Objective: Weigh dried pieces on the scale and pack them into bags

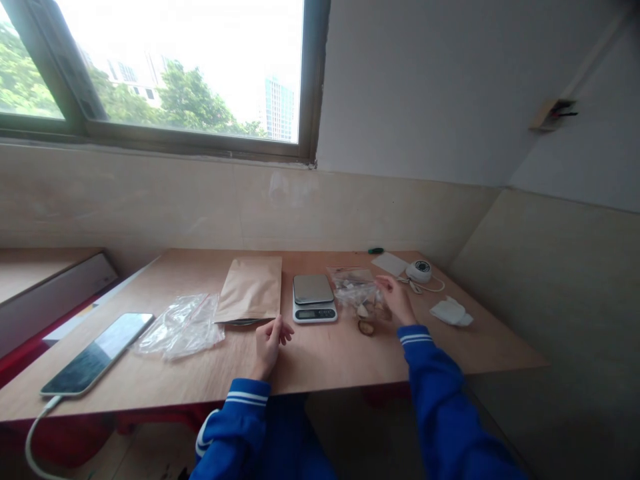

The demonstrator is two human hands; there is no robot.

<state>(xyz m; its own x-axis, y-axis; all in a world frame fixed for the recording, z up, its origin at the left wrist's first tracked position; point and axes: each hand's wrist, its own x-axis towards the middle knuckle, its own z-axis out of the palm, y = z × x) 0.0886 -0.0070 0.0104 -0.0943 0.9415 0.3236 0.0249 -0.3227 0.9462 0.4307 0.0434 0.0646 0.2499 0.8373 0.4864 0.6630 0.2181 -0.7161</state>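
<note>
The left hand (pixel 269 341) has its fingers loosely curled by the near right corner of the kraft paper pouch (pixel 251 288), though I can't tell whether they pinch it. Across the table (pixel 325 363), the right hand (pixel 396 300) bends its fingers at the right side of a clear plastic bag (pixel 353 292), their grip unclear to me. Between pouch and bag sits a digital kitchen scale (pixel 314 298).

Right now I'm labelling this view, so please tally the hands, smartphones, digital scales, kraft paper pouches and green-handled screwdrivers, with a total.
Hands: 2 (left hand, right hand)
Smartphone: 1
Digital scale: 1
Kraft paper pouch: 1
Green-handled screwdriver: 1
Total: 6
</note>
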